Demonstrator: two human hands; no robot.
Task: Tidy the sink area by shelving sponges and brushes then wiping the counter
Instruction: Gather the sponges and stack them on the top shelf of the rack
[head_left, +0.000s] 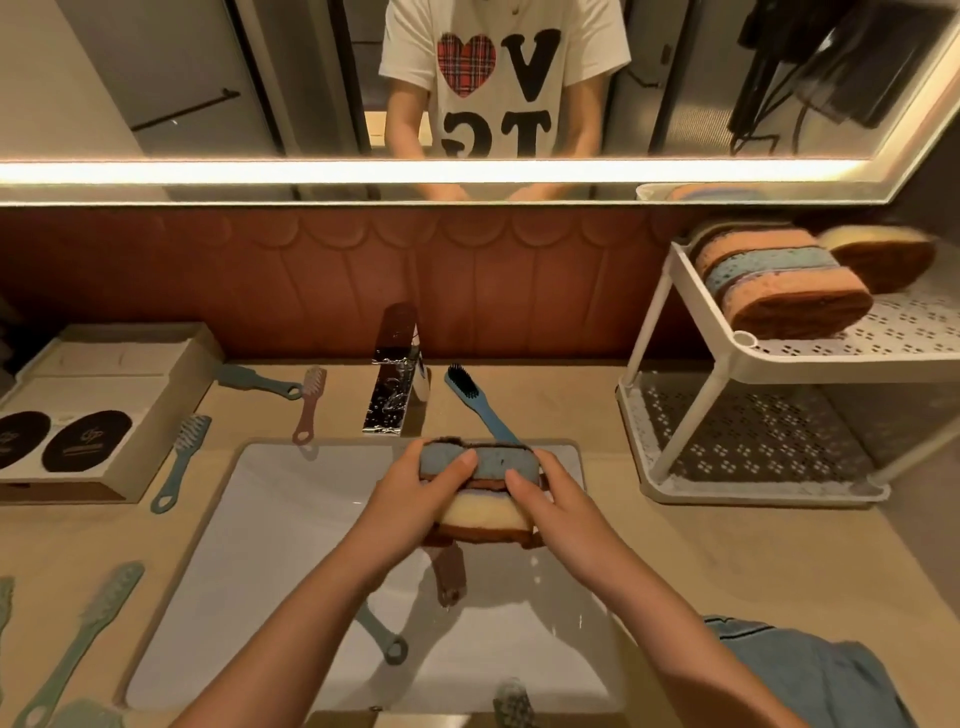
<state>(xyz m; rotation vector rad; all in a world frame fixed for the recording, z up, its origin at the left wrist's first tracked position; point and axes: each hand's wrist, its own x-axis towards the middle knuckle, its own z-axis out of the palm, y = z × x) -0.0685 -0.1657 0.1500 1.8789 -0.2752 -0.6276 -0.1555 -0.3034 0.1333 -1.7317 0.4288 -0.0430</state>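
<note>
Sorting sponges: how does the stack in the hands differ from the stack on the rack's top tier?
The held stack is gripped by the left hand and right hand over the sink; the shelved stack rests tilted on the rack. The held stack is blue over cream; the shelved stack is orange, blue, orange. Both include a blue sponge.

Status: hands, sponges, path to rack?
Over sink, left hand and right hand grip sponge stack. On rack top tier, other sponges. Nothing seen between stack and rack; brushes lie on counter.

Teal brush (387, 642) half hidden behind left forearm (311, 613); cloth (821, 675) cut off.
</note>
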